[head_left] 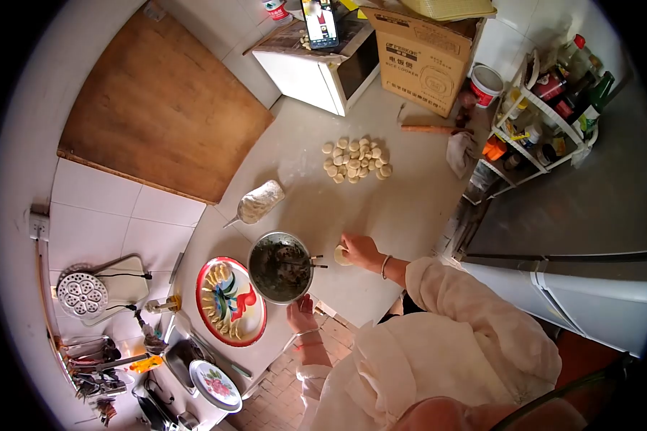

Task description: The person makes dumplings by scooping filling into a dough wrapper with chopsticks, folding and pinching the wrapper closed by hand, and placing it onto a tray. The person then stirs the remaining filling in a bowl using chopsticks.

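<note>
Desk [392,215]: carries everything in reach.
Rice-cooker box [417,68]: toward the bowl's 1 o'clock, well apart from both hands.
Plate [244,307]: 8 o'clock of the bowl, dumplings [210,293] lining its edge, seemingly spaced against sticking.
Bowl [254,271]: dark filling inside, apparently kept central for a short reach.
Dough pieces [354,161]: clustered at 1 o'clock, beyond the hands.
Right hand [363,251]: 3 o'clock, grasping a dough round [341,256].
Left hand [300,314]: 5 o'clock, beside the rim; its grip cannot be told.
Chopsticks [319,266]: jutting toward 3 o'clock, between bowl and round.
</note>
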The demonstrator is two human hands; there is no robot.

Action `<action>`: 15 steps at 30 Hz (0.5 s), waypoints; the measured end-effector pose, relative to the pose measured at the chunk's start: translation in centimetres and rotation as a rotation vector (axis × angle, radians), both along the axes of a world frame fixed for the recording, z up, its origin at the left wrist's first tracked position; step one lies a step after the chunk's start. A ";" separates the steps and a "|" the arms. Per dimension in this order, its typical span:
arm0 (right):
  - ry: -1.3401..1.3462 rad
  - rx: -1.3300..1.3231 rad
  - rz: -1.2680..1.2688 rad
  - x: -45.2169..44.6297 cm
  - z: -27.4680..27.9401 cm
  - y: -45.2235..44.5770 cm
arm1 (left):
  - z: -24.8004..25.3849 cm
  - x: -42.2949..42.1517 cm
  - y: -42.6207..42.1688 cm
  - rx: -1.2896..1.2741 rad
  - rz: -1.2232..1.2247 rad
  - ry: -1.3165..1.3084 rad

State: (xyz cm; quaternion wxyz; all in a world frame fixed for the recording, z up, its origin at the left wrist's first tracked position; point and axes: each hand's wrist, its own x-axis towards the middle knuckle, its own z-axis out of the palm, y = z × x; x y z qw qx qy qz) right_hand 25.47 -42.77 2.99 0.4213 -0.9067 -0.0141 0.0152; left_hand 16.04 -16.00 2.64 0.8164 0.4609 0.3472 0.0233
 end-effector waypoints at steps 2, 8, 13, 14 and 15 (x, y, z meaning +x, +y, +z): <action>0.010 -0.005 -0.010 0.0 -0.1 0.0 | 0.0 -0.3 -1.4 -0.014 -0.020 -0.013; -0.052 0.070 0.142 -0.5 -2.8 0.1 | -0.1 -1.4 -5.0 -0.129 -0.083 -0.064; 0.034 0.184 0.203 -4.8 1.3 -4.8 | -0.1 -3.0 -9.0 -0.197 -0.104 -0.023; 0.047 0.188 0.195 -5.7 2.1 -5.9 | -0.2 -3.4 -9.9 -0.198 -0.119 -0.017; 0.060 0.192 0.187 -6.6 2.8 -6.9 | -0.4 -3.7 -10.6 -0.203 -0.146 -0.003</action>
